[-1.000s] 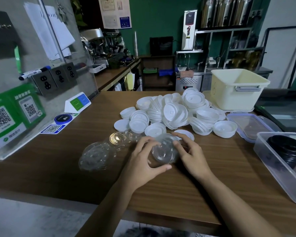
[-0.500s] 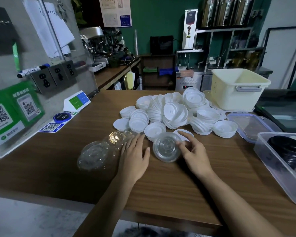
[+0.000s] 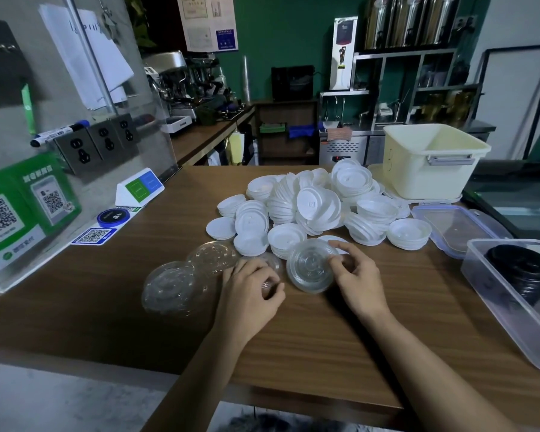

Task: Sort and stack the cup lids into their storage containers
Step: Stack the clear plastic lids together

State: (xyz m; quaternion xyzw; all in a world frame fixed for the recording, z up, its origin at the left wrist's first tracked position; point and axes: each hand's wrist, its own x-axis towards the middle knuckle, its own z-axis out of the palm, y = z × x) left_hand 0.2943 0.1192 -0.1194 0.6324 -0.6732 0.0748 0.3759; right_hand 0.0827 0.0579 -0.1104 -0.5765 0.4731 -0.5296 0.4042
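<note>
Pinching hand: the right hand [image 3: 357,277] has its thumb and fingers closed on the right rim of a stack of clear lids [image 3: 309,269].
Stack of clear lids: tilted, with its lower edge on the table [image 3: 309,344] and its face turned toward the camera.
Left hand: the left hand [image 3: 250,294] lies palm down just left of the stack, with its fingers and thumb curled onto a single clear lid [image 3: 270,265] that lies flat on the wood.
Loose clear lids: two more [image 3: 172,288] lie further left, overlapping each other and touching the table.
White lids: a big heap [image 3: 312,207] is piled just behind both hands, some nested in short stacks, some single.
Cream bin: the bin [image 3: 430,163] stands open behind the heap, to the right.
Container cover: a flat clear cover [image 3: 455,226] lies in front of the bin.
Clear container: an open tub [image 3: 508,325] sits at the right edge of the table.
Black lids: a stack [image 3: 522,272] lies inside the tub.
</note>
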